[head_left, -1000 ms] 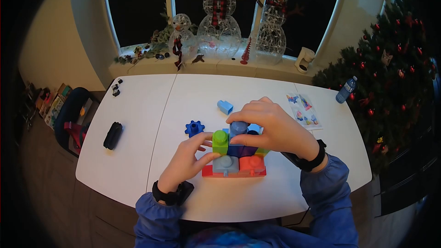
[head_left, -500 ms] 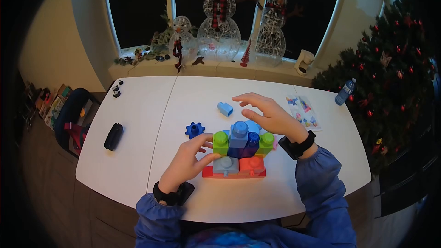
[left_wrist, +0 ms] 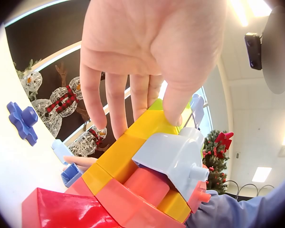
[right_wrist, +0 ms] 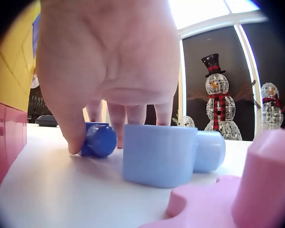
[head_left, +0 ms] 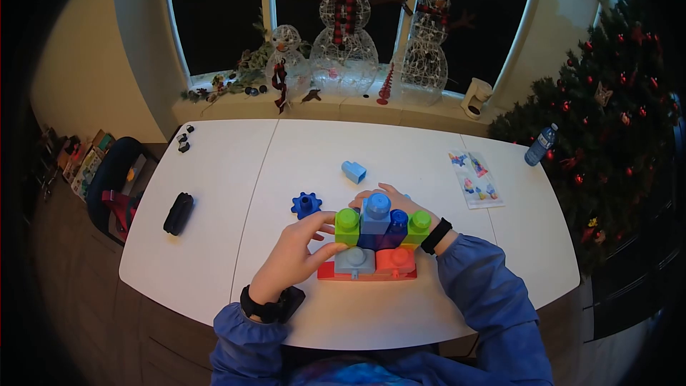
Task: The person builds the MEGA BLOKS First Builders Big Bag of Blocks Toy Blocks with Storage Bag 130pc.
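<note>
A build of toy building blocks [head_left: 375, 243] stands on the white table, with lime green, blue, grey and coral blocks above a red base [head_left: 329, 270]. My left hand [head_left: 289, 250] holds its left end, thumb in front and fingers behind the lime green block [head_left: 347, 225]. Yellow blocks [left_wrist: 118, 154] show under the thumb in the left wrist view. Behind the build, my right hand [head_left: 404, 204] is partly hidden. Its thumb and fingers pinch a small dark blue block [right_wrist: 102, 140] lying on the table. A light blue block [right_wrist: 159, 154] lies beside those fingers.
A pink piece [right_wrist: 261, 190] lies near the right wrist. On the table are a blue gear-shaped piece [head_left: 306, 205], another light blue block [head_left: 354, 171], a picture sheet [head_left: 476, 179], a black case [head_left: 179, 214] and a water bottle [head_left: 541, 144] at the far right.
My right hand let go of the light blue block on top of the build, lifted away, then came down behind the build to a dark blue block. My left hand stays at the left end.
</note>
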Demonstrator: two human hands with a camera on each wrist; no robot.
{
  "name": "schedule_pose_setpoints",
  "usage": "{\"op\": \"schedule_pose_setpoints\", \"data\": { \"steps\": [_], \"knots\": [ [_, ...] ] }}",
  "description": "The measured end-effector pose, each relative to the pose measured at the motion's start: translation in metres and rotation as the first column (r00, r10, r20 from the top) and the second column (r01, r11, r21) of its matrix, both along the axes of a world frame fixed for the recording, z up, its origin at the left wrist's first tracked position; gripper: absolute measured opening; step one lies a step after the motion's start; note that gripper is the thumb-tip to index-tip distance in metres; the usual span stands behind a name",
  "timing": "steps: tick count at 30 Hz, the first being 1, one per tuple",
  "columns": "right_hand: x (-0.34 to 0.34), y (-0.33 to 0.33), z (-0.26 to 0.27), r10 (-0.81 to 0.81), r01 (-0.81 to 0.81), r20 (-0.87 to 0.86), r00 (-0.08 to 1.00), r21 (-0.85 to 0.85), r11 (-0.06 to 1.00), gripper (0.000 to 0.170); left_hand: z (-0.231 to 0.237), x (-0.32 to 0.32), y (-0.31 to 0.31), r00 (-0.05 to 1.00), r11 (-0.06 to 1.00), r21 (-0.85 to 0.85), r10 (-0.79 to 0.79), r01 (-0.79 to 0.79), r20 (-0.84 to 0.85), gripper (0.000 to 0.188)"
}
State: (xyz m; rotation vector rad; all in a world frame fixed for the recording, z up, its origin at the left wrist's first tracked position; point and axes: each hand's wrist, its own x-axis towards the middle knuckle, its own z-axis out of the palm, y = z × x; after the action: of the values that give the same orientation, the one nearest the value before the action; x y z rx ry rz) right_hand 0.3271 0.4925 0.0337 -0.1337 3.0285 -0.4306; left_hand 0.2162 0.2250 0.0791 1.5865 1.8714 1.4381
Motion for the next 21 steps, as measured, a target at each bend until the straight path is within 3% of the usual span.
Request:
{"op": "schedule_pose_setpoints", "data": {
  "steps": [3, 6, 9, 13, 16, 17, 21],
  "knots": [
    [0.002, 0.006, 0.003, 0.069, -0.069, -0.061, 0.996, -0.003, 0.998, 0.047, -0.001, 0.000, 0.000, 1.000, 1.000, -0.004, -0.003, 0.003, 0.004, 0.048],
    [-0.002, 0.002, 0.023, -0.169, 0.157, 0.015, 0.986, -0.460, 0.874, 0.050, 0.000, -0.001, 0.000, 1.000, 1.000, -0.002, -0.001, 0.001, -0.009, 0.048],
    [0.007, 0.000, 0.043, -0.219, 0.031, -0.338, 0.915, -0.484, 0.874, 0.039, -0.002, -0.001, 0.000, 1.000, 1.000, -0.003, 0.004, -0.005, -0.011, 0.048],
    [0.034, -0.006, 0.095, -0.226, 0.025, -0.398, 0.889, -0.450, 0.893, 0.041, -0.001, -0.001, 0.000, 1.000, 1.000, -0.001, 0.001, -0.001, -0.020, 0.048],
    [0.051, -0.019, 0.122, -0.346, 0.022, -0.397, 0.850, -0.631, 0.776, 0.043, -0.003, -0.001, 0.000, 1.000, 1.000, 0.002, -0.001, 0.001, -0.014, 0.047],
    [0.059, -0.025, 0.129, -0.412, 0.038, -0.316, 0.855, -0.753, 0.657, 0.050, -0.003, -0.001, 0.000, 1.000, 1.000, 0.002, -0.005, 0.005, -0.010, 0.047],
    [0.075, -0.030, 0.150, -0.304, -0.079, -0.500, 0.811, -0.608, 0.790, 0.064, -0.003, -0.002, 0.000, 1.000, 1.000, -0.003, -0.017, 0.017, -0.007, 0.046]
  ]
}}
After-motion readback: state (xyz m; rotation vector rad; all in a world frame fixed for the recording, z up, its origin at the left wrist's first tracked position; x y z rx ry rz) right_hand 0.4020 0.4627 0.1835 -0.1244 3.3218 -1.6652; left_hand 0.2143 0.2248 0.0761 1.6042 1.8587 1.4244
